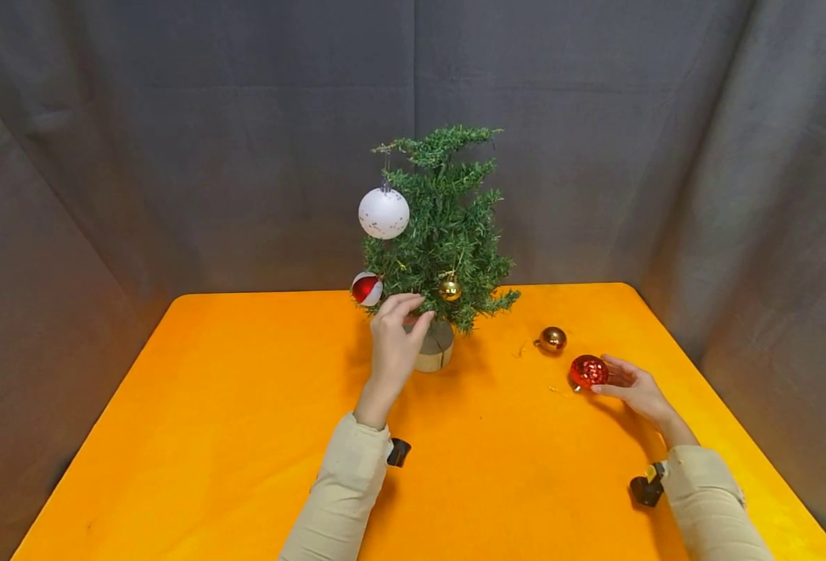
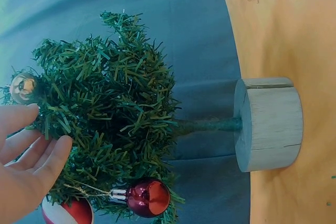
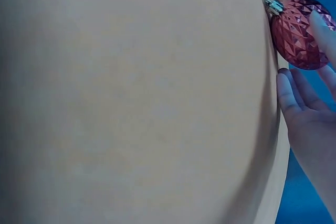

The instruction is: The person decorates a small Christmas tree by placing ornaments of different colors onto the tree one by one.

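My left hand (image 1: 395,343) is at the front of a small green Christmas tree (image 1: 448,202), thumb and fingers apart, fingertips beside the lower branches. In the left wrist view nothing sits between those fingers. Close by hang a red-and-white bauble (image 1: 367,289), a small gold bauble (image 1: 450,289) and a shiny dark red bauble (image 2: 148,198), which my hand mostly hides in the head view. On the right, my right hand (image 1: 639,393) holds a faceted red bauble (image 1: 587,372) by its side, with the thumb against it. Its cap and gold string point toward the tree side.
A white speckled bauble (image 1: 383,213) hangs from an upper left branch. A bronze bauble (image 1: 552,340) lies on the orange table (image 1: 245,436), behind the red one. The tree stands on a round wooden base (image 1: 435,351). Grey curtains (image 1: 245,140) surround the table.
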`<state>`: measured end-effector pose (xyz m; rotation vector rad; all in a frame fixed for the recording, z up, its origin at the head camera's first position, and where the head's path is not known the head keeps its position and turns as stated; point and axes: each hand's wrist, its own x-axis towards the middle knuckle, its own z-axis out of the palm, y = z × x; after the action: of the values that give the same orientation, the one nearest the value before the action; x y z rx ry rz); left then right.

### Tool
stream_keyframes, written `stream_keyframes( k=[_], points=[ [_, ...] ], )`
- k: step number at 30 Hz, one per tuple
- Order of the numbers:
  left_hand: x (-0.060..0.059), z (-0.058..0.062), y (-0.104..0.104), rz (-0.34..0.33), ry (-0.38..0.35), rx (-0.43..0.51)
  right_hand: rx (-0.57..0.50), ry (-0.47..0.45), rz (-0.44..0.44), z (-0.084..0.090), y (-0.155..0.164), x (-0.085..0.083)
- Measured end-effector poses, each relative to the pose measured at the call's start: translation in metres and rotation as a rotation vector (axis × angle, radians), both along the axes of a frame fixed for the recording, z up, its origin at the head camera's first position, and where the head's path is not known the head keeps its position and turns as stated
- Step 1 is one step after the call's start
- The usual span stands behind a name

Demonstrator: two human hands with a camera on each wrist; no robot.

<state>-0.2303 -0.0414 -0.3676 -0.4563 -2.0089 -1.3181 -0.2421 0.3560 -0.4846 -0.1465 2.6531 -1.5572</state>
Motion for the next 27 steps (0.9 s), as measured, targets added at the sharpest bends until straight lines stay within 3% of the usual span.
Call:
stream_keyframes(
  k=[14,27],
  points=[
    [0.0002,-0.0002,0.0007,0.006,0.0,-0.001,-0.051,0.05,-0.04,-0.0033,-0.0052,0.0008],
    [-0.0005,-0.0026,0.0032,0.009,0.035,0.037,-0.11,-0.011,-0.117,-0.0038,-0.0077,0.0052]
  ],
)
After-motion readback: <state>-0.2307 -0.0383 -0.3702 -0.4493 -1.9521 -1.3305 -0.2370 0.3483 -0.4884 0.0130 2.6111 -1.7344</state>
